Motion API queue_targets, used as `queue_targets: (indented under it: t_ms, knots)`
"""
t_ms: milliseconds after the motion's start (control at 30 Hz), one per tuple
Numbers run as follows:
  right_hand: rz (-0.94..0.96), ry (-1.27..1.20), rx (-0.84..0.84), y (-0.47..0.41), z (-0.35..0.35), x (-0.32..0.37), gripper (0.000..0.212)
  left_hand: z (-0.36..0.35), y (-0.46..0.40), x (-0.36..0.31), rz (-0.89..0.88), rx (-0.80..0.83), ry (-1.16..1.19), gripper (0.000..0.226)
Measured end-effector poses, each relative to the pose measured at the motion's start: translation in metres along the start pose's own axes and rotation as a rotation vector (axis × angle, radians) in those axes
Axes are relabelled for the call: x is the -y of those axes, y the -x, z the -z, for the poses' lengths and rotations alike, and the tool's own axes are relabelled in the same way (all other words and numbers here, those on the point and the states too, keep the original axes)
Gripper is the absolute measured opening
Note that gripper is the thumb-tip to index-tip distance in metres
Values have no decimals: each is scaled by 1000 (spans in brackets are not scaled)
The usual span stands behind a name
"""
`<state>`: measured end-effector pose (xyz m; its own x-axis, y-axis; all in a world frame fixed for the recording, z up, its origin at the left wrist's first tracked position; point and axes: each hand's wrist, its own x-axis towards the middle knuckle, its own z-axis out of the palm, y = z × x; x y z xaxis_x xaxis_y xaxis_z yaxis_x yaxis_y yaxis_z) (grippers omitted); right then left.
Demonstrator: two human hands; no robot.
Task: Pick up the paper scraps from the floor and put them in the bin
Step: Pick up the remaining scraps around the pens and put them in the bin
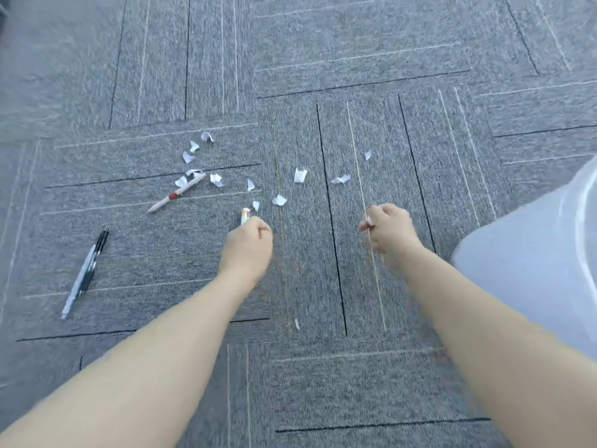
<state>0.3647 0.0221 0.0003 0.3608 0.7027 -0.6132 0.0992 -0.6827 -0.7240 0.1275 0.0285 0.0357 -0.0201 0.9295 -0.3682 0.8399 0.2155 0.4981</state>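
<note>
Paper scraps (pixel 299 175) strewn sideways across carpet (pixel 355 59); both hands fisted, contents unclear.

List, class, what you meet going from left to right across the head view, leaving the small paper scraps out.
Black pens → beige pen → left hand → right hand → bin.
</note>
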Motion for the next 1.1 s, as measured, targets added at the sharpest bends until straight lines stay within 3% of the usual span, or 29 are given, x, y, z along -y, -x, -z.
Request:
queue_targets:
  t_ms: [100,200,333,433,533,667,733,833,967,1100]
  knots:
    - [-47,15,80,0,4,10,8,9,-10,1,-39,41,-150,15]
    - [51,208,87,-13,-9,14,18,9,-37,7,-59,39,-244,22]
    - [317,524,-71,-49,-35,26,19,1,-80,20,-120,72,-457,54]
    - [382,737,-122,-64,-53,35,37,1,-100,29,-220,92,-637,74]
    - [363,896,-160,-73,-69,39,49,0,-113,32,-352,74,-705,58]
    - [427,1056,-243,-78,-78,36,30,-6,-126,34,-442,49,-718,31]
    - [424,1056,-202,-76,-75,37,24,-7,-130,38,-469,82,-720,21]
    - [326,848,-129,-76,-72,40,26,-2,-129,42,-492,106,-667,14]
    - [316,566,-97,-68,-92,43,27,9,-129,56,-510,6,-574,25]
    - [437,679,35,-53,-124,44,11,10,-126,62,-469,51,-615,45]
